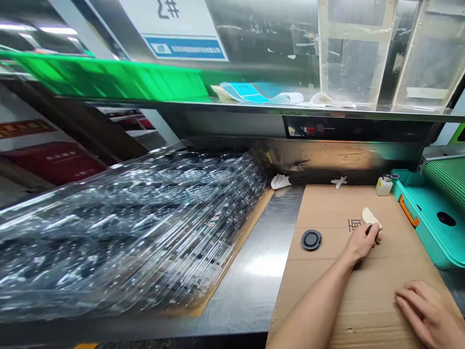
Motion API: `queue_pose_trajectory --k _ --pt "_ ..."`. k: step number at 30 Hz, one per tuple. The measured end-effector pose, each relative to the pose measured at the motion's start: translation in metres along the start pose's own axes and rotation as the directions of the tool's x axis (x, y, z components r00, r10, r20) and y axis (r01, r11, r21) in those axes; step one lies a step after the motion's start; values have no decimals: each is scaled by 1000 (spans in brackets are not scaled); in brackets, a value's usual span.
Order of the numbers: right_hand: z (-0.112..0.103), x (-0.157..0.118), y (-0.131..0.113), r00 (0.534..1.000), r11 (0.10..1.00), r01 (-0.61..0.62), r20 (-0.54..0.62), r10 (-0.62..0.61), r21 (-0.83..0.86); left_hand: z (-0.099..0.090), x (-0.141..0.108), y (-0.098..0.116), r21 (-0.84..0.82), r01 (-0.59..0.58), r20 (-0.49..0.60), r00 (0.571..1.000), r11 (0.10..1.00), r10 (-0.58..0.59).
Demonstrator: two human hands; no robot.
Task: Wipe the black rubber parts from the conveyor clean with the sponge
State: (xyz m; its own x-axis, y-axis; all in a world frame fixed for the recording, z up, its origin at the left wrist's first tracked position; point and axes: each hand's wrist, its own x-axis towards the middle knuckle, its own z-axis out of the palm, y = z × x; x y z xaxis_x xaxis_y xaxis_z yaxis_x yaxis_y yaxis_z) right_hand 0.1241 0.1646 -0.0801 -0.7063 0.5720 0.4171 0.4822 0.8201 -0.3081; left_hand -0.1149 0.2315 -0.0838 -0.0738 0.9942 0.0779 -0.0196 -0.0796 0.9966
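My left hand is closed in a pinch above the cardboard sheet. A small dark piece shows between its fingers, too little of it visible to name. Just beyond the fingertips, touching or nearly so, lies a cream half-round pad. To the left, a round dark grey ring-shaped part rests flat on the cardboard. My right hand lies on the cardboard at the lower right, fingers loosely stretched and apart, with nothing seen in it.
Stacked clear plastic trays fill the left side of the metal bench. A teal bin with an orange latch stands right, beside a green conveyor belt. A small bottle sits at the back. Overhead runs a shelf with a green bin.
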Motion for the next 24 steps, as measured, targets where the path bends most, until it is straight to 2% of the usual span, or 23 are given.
queue_pose_trajectory --k 3,5,7,9,12,13,15,17,19,22,24 --pt "-20 53 -1 993 996 -73 -89 77 42 -8 10 0 -205 96 25 995 974 -93" --pt "-29 108 -3 979 988 -144 -139 150 55 -18 15 2 -339 140 57 990 930 -128" --pt "-26 170 -1 969 979 -196 -144 203 56 -27 18 4 -443 156 64 988 883 -143" --pt "-10 231 8 964 969 -245 -101 248 35 -32 22 4 -473 164 58 986 866 -155" --pt "27 313 32 937 937 -350 -19 349 -11 -32 27 2 -466 177 45 983 867 -176" --pt "40 336 39 906 905 -421 24 423 -50 -31 28 0 -477 180 41 982 860 -183" --pt "64 375 51 812 814 -566 79 578 -135 -29 31 -4 -510 183 31 981 841 -194" --pt "84 403 57 747 750 -637 98 657 -177 -27 33 -8 -553 180 12 978 814 -208" --pt "99 421 60 726 732 -655 114 678 -185 -27 34 -11 -603 165 -25 974 780 -225" --pt "115 431 62 726 741 -645 153 670 -185 -27 35 -15 -623 146 -46 974 769 -222" --pt "119 429 63 758 774 -611 160 633 -168 -28 36 -15 -592 143 -32 979 793 -201"
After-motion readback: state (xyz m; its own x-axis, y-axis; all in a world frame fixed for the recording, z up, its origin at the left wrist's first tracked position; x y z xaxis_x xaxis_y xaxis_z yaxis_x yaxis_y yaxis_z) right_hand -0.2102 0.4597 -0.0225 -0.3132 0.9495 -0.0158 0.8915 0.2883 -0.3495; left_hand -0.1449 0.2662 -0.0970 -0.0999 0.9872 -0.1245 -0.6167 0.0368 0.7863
